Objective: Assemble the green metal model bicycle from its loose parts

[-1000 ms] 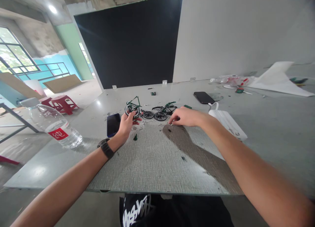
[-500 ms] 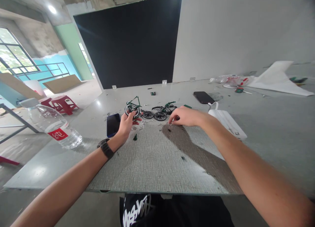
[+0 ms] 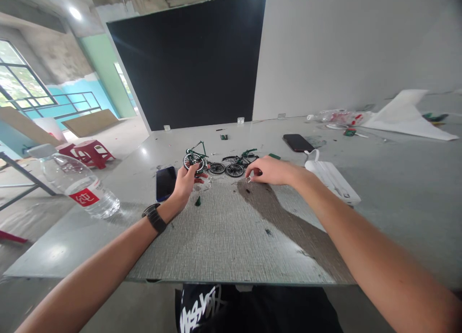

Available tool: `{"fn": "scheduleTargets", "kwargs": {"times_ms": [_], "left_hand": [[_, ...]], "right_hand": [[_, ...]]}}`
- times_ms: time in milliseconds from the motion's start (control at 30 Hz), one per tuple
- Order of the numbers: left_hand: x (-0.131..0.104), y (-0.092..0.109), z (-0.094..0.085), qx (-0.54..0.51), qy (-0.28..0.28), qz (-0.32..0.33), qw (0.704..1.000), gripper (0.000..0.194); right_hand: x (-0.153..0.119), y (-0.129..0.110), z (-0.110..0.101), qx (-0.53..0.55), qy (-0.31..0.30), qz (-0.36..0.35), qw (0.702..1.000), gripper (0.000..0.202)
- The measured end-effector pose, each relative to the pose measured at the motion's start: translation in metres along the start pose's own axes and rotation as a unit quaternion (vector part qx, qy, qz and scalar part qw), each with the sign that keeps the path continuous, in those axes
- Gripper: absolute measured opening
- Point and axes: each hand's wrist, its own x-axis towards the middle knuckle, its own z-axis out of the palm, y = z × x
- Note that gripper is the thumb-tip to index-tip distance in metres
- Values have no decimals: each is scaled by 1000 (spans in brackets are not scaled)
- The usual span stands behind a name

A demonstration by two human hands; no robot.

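Note:
My left hand (image 3: 187, 181) is closed on a green model bicycle frame (image 3: 201, 150) with a black spoked wheel on it, held tilted above the table. Thumb and fingertips of my right hand (image 3: 265, 171) pinch a tiny pale, shiny piece (image 3: 249, 179) just over the tabletop; its kind is too small to tell. Between the hands lie a loose wheel (image 3: 217, 168) and another wheel (image 3: 234, 170). Behind them are black and green bicycle parts (image 3: 245, 156), partly hidden by my right hand. A small dark green piece (image 3: 198, 201) lies nearer to me, below my left hand.
A phone (image 3: 166, 184) lies left of my left hand, beside a water bottle (image 3: 81, 184). On the right are a second phone (image 3: 298, 143) and a white power bank (image 3: 334, 181) with a cable loop. A crumpled plastic bottle (image 3: 339, 117) and white sheet (image 3: 404, 116) lie farther back.
My right hand has shifted very slightly, and the pale piece at its fingertips shows more clearly. My left hand keeps its hold on the bicycle frame.

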Motion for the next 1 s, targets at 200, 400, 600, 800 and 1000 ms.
{"fn": "scheduleTargets", "kwargs": {"times_ms": [200, 400, 600, 800, 1000], "left_hand": [[1, -1, 0, 1, 0, 0, 1000, 23], [0, -1, 0, 5, 0, 0, 1000, 24], [-1, 0, 0, 7, -3, 0, 1000, 23], [0, -1, 0, 10, -7, 1, 1000, 24], [-1, 0, 0, 14, -8, 1, 1000, 26]], "right_hand": [[1, 0, 1, -4, 1, 3, 1000, 25], [4, 4, 5, -9, 12, 2, 1000, 25], [3, 0, 3, -6, 5, 16, 1000, 25], [2, -2, 3, -10, 9, 13, 1000, 24], [3, -1, 3, -5, 9, 8, 1000, 25]]}}
